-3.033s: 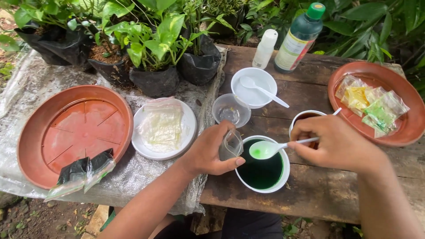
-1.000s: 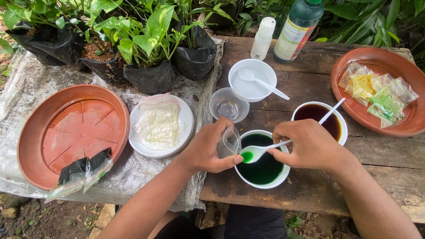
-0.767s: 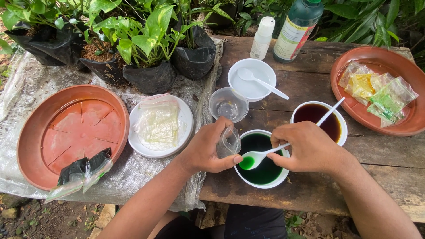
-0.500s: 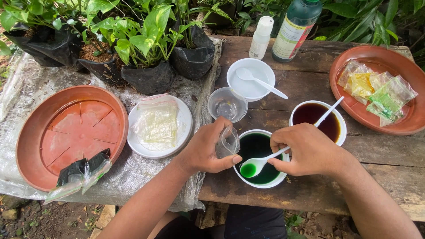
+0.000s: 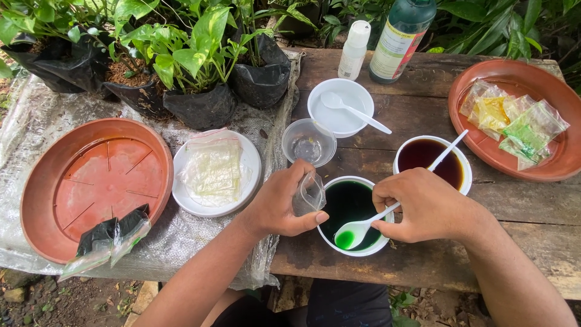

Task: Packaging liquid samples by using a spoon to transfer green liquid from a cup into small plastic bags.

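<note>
Lowered since a second ago, white plastic spoon point(image 5: 358, 228) with green liquid, pinched in right hand point(image 5: 426, 206), dips into white round bowl of green liquid point(image 5: 354, 216) on wooden tabletop point(image 5: 423, 115); left hand point(image 5: 281, 203) clamps small clear plastic pouch point(image 5: 309, 192) mouth-up at bowl's rim, seemingly for filling.

The table point(image 5: 423, 109) is rough, weathered wood, partly covered by a crinkled translucent plastic sheet point(image 5: 36, 121). The spoon point(image 5: 363, 225) and bowl point(image 5: 387, 239) look like smooth white plastic; the small bag point(image 5: 310, 194) is thin, clear, glossy film. The saucers point(image 5: 91, 188) are matt terracotta-coloured plastic.
</note>
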